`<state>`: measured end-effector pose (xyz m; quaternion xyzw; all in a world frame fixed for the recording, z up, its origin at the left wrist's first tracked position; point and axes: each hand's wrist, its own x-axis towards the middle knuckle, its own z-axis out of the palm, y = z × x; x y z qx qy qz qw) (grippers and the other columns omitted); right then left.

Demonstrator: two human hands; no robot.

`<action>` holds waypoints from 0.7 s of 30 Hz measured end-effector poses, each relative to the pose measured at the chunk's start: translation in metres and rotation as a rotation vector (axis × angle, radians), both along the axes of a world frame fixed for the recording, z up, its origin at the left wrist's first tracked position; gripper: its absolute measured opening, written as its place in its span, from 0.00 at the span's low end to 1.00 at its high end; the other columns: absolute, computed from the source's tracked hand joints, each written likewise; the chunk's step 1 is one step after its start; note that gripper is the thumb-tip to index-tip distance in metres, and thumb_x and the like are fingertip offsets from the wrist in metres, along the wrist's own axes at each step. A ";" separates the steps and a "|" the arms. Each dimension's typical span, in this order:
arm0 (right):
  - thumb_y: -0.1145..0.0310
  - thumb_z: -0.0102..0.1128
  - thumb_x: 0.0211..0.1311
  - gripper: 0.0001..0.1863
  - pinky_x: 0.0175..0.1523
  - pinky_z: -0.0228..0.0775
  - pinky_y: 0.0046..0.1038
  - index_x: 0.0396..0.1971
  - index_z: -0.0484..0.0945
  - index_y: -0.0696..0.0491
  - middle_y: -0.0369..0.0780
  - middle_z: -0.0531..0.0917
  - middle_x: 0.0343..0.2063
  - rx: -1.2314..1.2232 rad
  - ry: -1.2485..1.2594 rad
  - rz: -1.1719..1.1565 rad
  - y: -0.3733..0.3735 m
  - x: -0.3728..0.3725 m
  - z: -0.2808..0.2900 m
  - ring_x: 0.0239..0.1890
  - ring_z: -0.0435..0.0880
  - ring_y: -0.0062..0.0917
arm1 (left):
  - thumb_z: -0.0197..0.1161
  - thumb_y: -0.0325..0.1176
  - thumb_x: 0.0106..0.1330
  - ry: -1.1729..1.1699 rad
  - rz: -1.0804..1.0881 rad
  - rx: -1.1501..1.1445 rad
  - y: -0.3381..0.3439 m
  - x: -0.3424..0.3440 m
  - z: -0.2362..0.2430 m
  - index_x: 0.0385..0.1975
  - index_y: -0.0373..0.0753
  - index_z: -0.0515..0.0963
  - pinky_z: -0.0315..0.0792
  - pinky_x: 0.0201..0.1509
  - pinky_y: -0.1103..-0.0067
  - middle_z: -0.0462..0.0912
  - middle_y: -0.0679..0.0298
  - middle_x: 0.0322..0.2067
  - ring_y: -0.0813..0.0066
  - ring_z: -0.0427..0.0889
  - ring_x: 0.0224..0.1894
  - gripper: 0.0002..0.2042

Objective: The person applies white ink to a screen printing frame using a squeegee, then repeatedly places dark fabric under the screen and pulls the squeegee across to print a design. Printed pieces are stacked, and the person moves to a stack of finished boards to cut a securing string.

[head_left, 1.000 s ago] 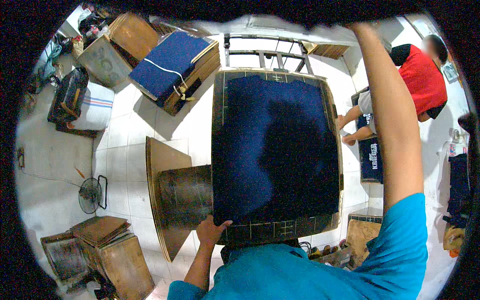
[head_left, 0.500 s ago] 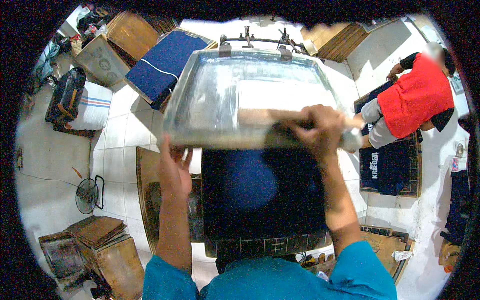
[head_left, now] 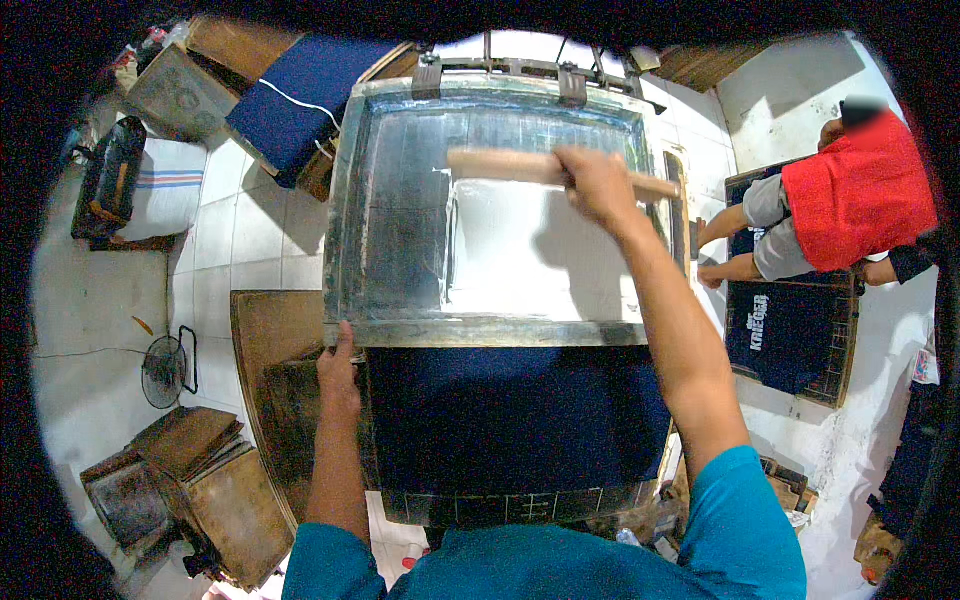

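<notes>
Head view shows your right hand (head_left: 597, 185) closed around the wooden squeegee (head_left: 545, 170), which lies crosswise near the far end of the printing screen (head_left: 400, 230). That grip is clamped firmly on the handle, right of its middle. Your left hand (head_left: 338, 375) rests at the near left corner of the screen frame, thumb up on the rail and fingers below; it steadies more than it clasps, and whether the fingers are curled around anything cannot be told from here.

The screen lies over the platen, with dark blue cloth (head_left: 515, 420) showing below its near edge. A pale patch of ink (head_left: 520, 255) covers the mesh on the near side of the blade.

Judged from this, the pull is at its start. Hold the frame flat with your left hand so that it cannot shift on the cloth. Keep the blade square to the frame and press evenly along its length (an off-centre hold tends to lift one end). Draw toward yourself in one steady stroke.

Another person in a red top (head_left: 860, 190) crouches at the right, well apart from your work.
</notes>
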<state>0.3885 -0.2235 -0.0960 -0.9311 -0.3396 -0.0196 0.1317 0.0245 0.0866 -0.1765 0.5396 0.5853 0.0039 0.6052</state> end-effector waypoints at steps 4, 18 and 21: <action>0.73 0.63 0.54 0.08 0.46 0.69 0.53 0.35 0.81 0.46 0.43 0.88 0.35 -0.011 0.074 -0.041 -0.005 0.013 -0.020 0.43 0.86 0.44 | 0.70 0.59 0.65 -0.120 -0.004 0.028 -0.007 0.003 0.008 0.58 0.34 0.76 0.72 0.53 0.71 0.82 0.63 0.50 0.71 0.79 0.49 0.34; 0.73 0.61 0.55 0.10 0.47 0.68 0.49 0.38 0.81 0.47 0.43 0.86 0.34 -0.091 0.388 0.034 -0.034 -0.112 0.008 0.42 0.86 0.44 | 0.67 0.62 0.66 -0.039 -0.025 0.073 -0.009 0.006 0.007 0.55 0.34 0.77 0.74 0.48 0.74 0.82 0.65 0.45 0.72 0.80 0.43 0.34; 0.78 0.62 0.50 0.15 0.48 0.76 0.46 0.40 0.81 0.49 0.48 0.86 0.34 -0.006 0.180 0.017 -0.014 -0.051 0.007 0.41 0.86 0.47 | 0.67 0.63 0.65 0.047 -0.045 0.090 -0.006 0.002 0.002 0.54 0.34 0.78 0.74 0.44 0.75 0.83 0.66 0.42 0.73 0.80 0.40 0.34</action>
